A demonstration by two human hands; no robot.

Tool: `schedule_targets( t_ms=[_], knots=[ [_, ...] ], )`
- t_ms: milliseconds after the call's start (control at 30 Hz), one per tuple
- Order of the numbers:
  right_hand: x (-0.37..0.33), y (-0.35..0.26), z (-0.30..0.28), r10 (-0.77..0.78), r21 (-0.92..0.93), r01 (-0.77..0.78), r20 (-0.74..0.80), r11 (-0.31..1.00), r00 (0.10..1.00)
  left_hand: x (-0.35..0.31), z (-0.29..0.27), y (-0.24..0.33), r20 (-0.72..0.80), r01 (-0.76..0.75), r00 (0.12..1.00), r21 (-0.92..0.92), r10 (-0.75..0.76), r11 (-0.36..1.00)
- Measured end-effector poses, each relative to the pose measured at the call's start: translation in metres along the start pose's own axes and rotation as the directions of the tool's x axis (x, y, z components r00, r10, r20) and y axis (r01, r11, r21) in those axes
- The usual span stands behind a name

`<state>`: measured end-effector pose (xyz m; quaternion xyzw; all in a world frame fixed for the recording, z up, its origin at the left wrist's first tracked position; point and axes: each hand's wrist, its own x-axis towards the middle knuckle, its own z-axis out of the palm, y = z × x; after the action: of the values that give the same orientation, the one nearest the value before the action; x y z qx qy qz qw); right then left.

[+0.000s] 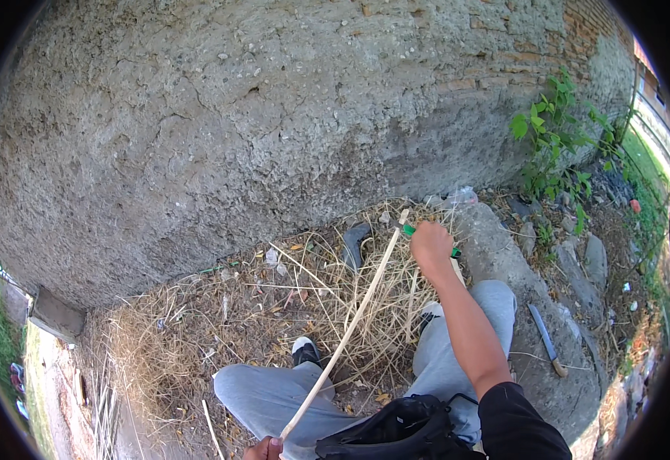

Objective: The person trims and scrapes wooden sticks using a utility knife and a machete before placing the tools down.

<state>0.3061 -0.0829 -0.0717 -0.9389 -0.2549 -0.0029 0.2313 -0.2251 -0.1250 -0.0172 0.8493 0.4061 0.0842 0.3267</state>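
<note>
A long, pale wooden strip [358, 318], perhaps split bamboo, slants across the middle from near my lap toward the wall. At its near end, low in the picture, my left hand [263, 449] is closed around it, partly cut off by the edge. My right hand [431, 247] is wrapped around a green tool with a dark end [456, 252], close to the strip's far end. A green part of that tool reaches the strip there; its blade, if any, cannot be made out. A knife [543, 337] with a wooden handle lies on the stone slab to the right.
Dry shavings [151, 337] cover the ground between my feet and the rough wall [220, 138]. A long stone slab [496, 238] runs along my right. Beyond it grow green weeds [557, 138]. An open black bag [396, 429] rests at my lap. Thin sticks [105, 414] lie at lower left.
</note>
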Motion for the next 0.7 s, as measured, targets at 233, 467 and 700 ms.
schedule_targets(
  t_ms=[233,467,700],
  knots=[
    [-0.003,-0.002,-0.009,-0.054,-0.04,0.049,-0.123,0.998,0.991,-0.009,-0.003,-0.016,0.03,0.023,0.999,-0.115,-0.02,0.993],
    [0.007,0.009,-0.011,0.008,-0.075,-0.016,-0.107,0.997,0.994,-0.039,-0.018,-0.03,0.347,0.536,0.843,-0.47,-0.412,0.701],
    [-0.01,-0.004,-0.032,0.021,0.35,-0.084,0.18,0.933,0.983,-0.032,-0.023,-0.02,-0.034,0.276,0.958,-0.17,-0.285,0.946]
  ],
)
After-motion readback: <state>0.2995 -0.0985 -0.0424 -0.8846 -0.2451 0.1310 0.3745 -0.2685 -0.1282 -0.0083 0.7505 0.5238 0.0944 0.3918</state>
